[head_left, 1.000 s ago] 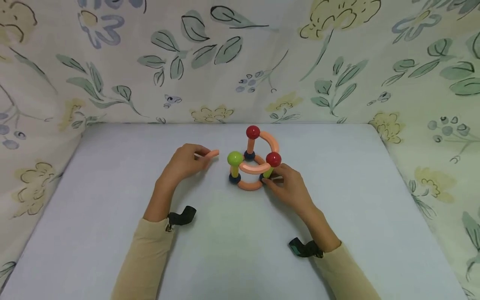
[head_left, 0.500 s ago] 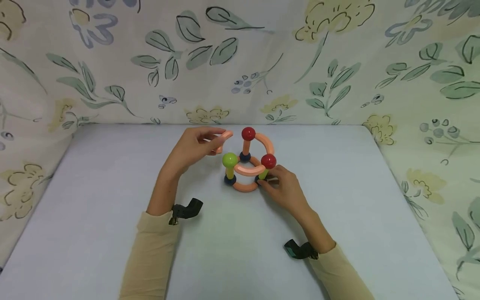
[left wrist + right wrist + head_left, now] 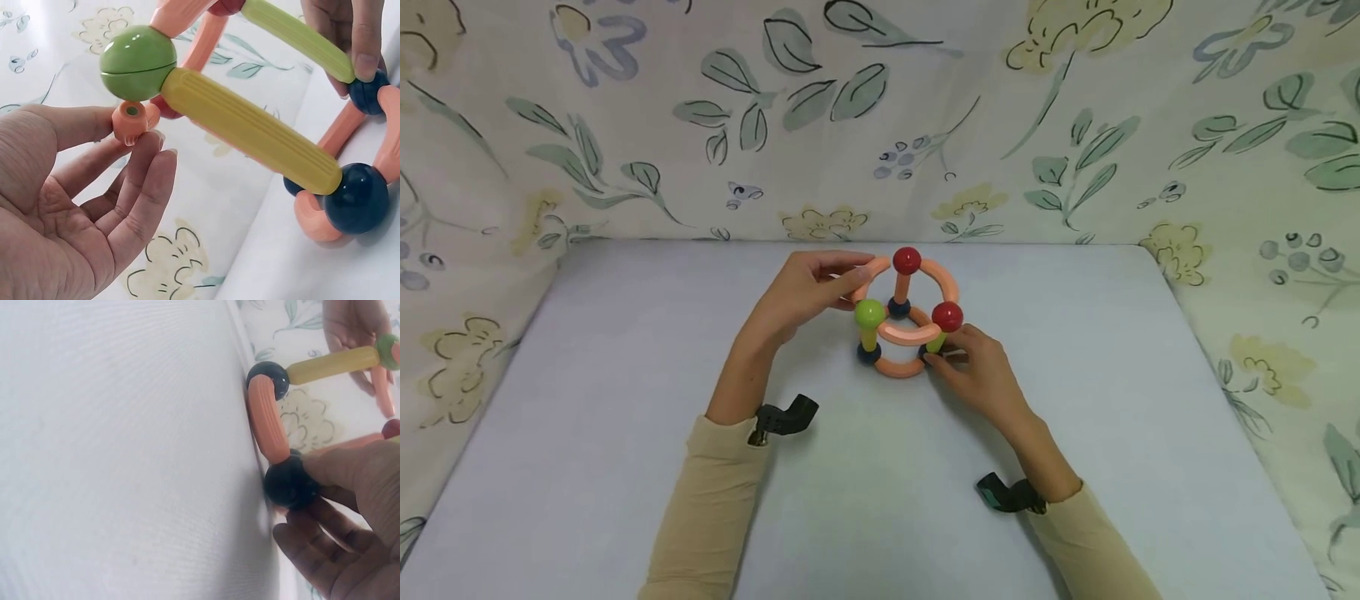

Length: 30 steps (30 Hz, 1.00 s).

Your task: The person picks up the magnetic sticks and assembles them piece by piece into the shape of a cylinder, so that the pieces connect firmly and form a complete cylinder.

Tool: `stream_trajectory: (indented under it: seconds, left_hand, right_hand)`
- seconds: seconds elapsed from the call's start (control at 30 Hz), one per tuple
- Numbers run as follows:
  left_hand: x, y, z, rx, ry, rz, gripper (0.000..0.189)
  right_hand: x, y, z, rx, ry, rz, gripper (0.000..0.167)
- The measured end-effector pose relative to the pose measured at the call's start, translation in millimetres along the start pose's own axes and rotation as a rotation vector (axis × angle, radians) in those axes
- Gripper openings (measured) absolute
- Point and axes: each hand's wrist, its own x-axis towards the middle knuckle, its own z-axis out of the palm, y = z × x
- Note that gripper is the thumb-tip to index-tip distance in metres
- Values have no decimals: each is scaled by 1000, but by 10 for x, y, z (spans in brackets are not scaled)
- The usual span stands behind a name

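Note:
A frame of coloured balls and rods stands on the white table. Its base has dark blue balls (image 3: pixel 356 199) joined by curved orange rods (image 3: pixel 900 368). Upright rods, one of them yellow (image 3: pixel 253 130), carry a green ball (image 3: pixel 870 314) and two red balls (image 3: pixel 907 261). My left hand (image 3: pixel 808 292) pinches a loose curved orange rod (image 3: pixel 871 273) between thumb and fingers, at the gap between the green ball and the back red ball. Its hollow end (image 3: pixel 131 112) shows just below the green ball in the left wrist view. My right hand (image 3: pixel 981 375) grips the near right blue ball (image 3: pixel 291 481).
The white table (image 3: pixel 865 500) spreads around the frame. A floral cloth (image 3: pixel 970 108) hangs behind it and along the sides. Black wrist cameras (image 3: pixel 786 415) sit on both forearms, over beige sleeves.
My left hand has raised the curved orange rod and brought it rightward, from beside the frame up to its top balls. My right hand keeps its hold on the base.

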Motion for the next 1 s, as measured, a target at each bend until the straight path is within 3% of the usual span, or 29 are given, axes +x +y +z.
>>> stream_trajectory:
  seconds: [0.7,0.87,1.0]
  left_hand:
    - [24,29,51,11,-19,-26,40]
    - [31,12,29,54,-24,-26,36]
    - [61,-82,8,161,-58,-17,35]
  right_hand:
    - [-7,-22,-7,-10,3,8,29]
    - [-4,-19,-2,-11,4,-2,29]
    - [4,-13,11,-6,6,-3,29]
